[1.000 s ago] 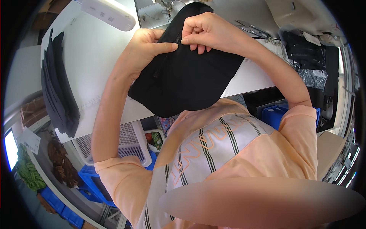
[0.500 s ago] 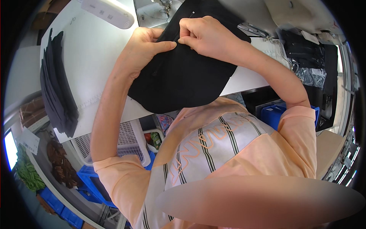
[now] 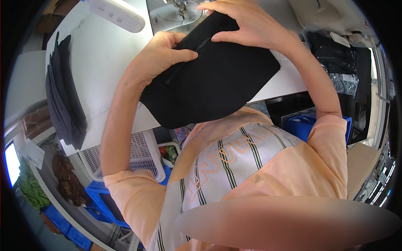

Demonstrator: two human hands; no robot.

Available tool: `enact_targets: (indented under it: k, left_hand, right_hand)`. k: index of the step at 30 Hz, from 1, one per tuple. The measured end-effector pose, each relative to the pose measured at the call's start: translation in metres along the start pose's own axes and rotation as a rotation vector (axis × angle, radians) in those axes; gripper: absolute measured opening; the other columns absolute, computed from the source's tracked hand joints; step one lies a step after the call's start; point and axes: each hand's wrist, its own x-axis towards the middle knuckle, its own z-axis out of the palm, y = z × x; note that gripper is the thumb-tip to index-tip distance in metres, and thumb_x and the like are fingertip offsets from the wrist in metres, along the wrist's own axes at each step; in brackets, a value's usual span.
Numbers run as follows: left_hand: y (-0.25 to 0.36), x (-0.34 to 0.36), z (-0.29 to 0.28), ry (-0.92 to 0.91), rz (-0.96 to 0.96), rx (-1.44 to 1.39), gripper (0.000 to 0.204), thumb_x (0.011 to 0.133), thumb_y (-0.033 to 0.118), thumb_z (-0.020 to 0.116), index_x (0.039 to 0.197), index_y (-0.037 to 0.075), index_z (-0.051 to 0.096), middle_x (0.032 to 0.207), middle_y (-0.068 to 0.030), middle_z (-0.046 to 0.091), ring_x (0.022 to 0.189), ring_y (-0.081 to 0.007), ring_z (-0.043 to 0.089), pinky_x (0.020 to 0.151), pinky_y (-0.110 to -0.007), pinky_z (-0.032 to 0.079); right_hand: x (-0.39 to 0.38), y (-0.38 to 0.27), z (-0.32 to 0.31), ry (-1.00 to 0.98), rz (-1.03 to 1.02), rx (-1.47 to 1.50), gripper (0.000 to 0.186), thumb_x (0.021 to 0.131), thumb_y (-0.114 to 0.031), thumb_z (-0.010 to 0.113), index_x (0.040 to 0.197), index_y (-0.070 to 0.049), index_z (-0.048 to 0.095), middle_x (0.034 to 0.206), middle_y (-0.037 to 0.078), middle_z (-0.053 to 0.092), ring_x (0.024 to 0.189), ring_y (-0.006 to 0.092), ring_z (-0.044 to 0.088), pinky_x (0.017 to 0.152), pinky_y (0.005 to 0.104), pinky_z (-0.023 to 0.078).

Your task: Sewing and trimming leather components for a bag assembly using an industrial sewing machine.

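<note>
A black fabric piece with a metal zipper is held over the front of the white table. My left hand is closed on its left edge, thumb lying beside the zipper. My right hand is open at the top, thumb resting on the cloth right of the zipper, index finger stretched past the top edge toward the sewing machine's needle area. The hidden undersides of the fingers leave some contact unclear.
Dark cut pieces lie at left near a white elongated device. At right are bagged black items. Below the table are a white plastic basket, blue crates and a cardboard sheet.
My right hand has let go of its pinch by the zipper, spread its fingers and moved up and right. The fabric's top has shifted, exposing more of the machine bed.
</note>
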Motion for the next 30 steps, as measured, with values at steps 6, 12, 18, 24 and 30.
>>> enact_targets:
  k: [6, 12, 18, 24, 30]
  left_hand:
    - [0.002, 0.005, 0.007, 0.02, 0.052, 0.195, 0.019, 0.075, 0.011, 0.066, 0.087, -0.005, 0.068, 0.067, -0.0036, 0.063, 0.056, -0.0084, 0.059, 0.052, -0.024, 0.047]
    - [0.003, 0.001, 0.01, 0.016, 0.039, 0.25, 0.018, 0.076, 0.01, 0.065, 0.084, -0.005, 0.068, 0.065, -0.0038, 0.062, 0.054, -0.008, 0.056, 0.05, -0.025, 0.045]
    - [0.004, -0.003, 0.011, 0.003, 0.086, 0.2, 0.018, 0.078, 0.007, 0.063, 0.086, -0.008, 0.067, 0.067, -0.0038, 0.063, 0.057, -0.0079, 0.057, 0.052, -0.024, 0.046]
    - [0.006, -0.003, 0.006, -0.069, 0.033, 0.176, 0.02, 0.082, 0.011, 0.063, 0.093, -0.005, 0.068, 0.074, -0.0019, 0.065, 0.063, -0.0054, 0.059, 0.061, -0.02, 0.047]
    - [0.008, -0.005, 0.003, -0.109, 0.033, 0.128, 0.021, 0.081, 0.009, 0.063, 0.096, -0.005, 0.068, 0.077, -0.0029, 0.066, 0.065, -0.006, 0.061, 0.063, -0.02, 0.048]
  right_hand:
    - [0.01, -0.007, -0.016, -0.385, 0.316, 0.419, 0.027, 0.078, -0.02, 0.068, 0.087, 0.004, 0.06, 0.078, 0.021, 0.063, 0.073, 0.032, 0.06, 0.068, 0.0385, 0.045]
    - [0.006, -0.01, -0.019, -0.428, 0.333, 0.596, 0.021, 0.08, -0.016, 0.066, 0.085, 0.003, 0.059, 0.075, 0.015, 0.061, 0.071, 0.0214, 0.057, 0.066, 0.0337, 0.044]
    - [0.002, -0.005, -0.012, -0.413, 0.328, 0.666, 0.019, 0.08, -0.015, 0.067, 0.081, 0.002, 0.057, 0.072, 0.008, 0.057, 0.071, 0.0137, 0.052, 0.066, 0.03, 0.043]
    - [-0.002, -0.005, -0.012, -0.412, 0.351, 0.716, 0.018, 0.08, -0.014, 0.068, 0.083, 0.002, 0.059, 0.073, 0.005, 0.057, 0.072, 0.0119, 0.052, 0.067, 0.0282, 0.043]
    - [-0.004, -0.006, -0.008, -0.386, 0.338, 0.724, 0.019, 0.08, -0.013, 0.068, 0.086, 0.003, 0.06, 0.075, 0.006, 0.059, 0.073, 0.0139, 0.053, 0.07, 0.0283, 0.044]
